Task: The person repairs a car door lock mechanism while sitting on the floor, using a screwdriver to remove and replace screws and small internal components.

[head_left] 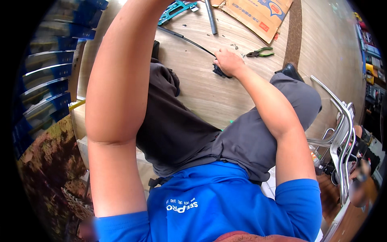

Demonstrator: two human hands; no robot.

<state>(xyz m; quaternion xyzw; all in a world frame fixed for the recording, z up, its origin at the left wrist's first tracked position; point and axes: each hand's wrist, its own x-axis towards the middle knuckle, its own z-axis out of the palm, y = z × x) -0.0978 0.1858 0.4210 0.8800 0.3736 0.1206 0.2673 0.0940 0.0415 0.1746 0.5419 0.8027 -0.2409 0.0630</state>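
Note:
My right hand (229, 62) is low over the floor between my legs, its fingers curled round a dark, blocky black part (221, 71). The hand hides much of that part, so its kind is unclear. A thin black rod or cable (189, 40) runs from the hand toward the upper left; I cannot tell whether it joins the part. My left forearm (125, 48) reaches up past the top edge, and the left hand is out of the picture. Near the right hand lie pliers (260, 52) with green and black handles, beside small loose bits (236, 46).
A teal frame-like tool (177, 11) and a grey tube (211, 17) lie at the top. Flattened cardboard (258, 16) is at the upper right. Bent metal tubing of a chair-like frame (342, 133) stands on the right. Blue boxes (48, 60) are stacked on the left.

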